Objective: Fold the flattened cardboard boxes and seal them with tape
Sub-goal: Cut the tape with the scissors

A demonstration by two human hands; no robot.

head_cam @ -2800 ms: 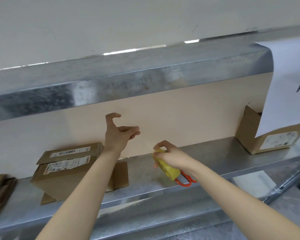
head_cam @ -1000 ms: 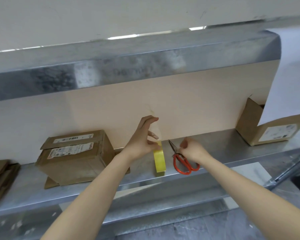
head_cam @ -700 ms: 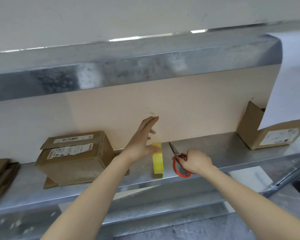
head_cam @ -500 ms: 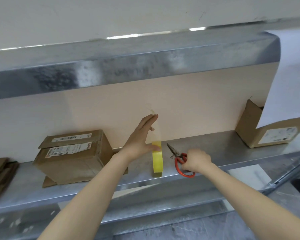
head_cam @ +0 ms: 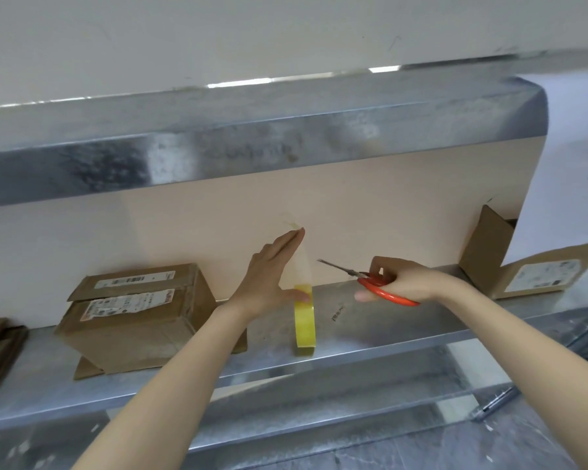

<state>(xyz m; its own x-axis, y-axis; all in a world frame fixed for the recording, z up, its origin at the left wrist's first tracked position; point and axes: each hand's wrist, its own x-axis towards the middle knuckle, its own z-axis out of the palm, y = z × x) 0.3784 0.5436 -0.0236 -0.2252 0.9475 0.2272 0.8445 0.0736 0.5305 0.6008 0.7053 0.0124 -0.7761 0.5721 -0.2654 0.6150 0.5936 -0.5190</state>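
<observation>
The red scissors (head_cam: pixel 384 290) are gripped by the right hand (head_cam: pixel 403 279), with fingers curled through the handles and the blades pointed left at a clear strip of tape (head_cam: pixel 301 266). The strip is held up by the straight fingers of the left hand (head_cam: pixel 272 276) (its thumb is pressed on the roll). The yellow tape roll (head_cam: pixel 305 325) is stood on its edge on the metal shelf (head_cam: pixel 387 329), with a cardboard box (head_cam: pixel 136 320) nearby on the left.

The right hand (head_cam: pixel 404 283) now holds the scissors (head_cam: pixel 377 288) lifted off the shelf (head_cam: pixel 387 320), no longer on it; the left hand (head_cam: pixel 269 283), earlier in the air, now stretches a strip (head_cam: pixel 301 266) up from the tape roll (head_cam: pixel 305 327).
</observation>
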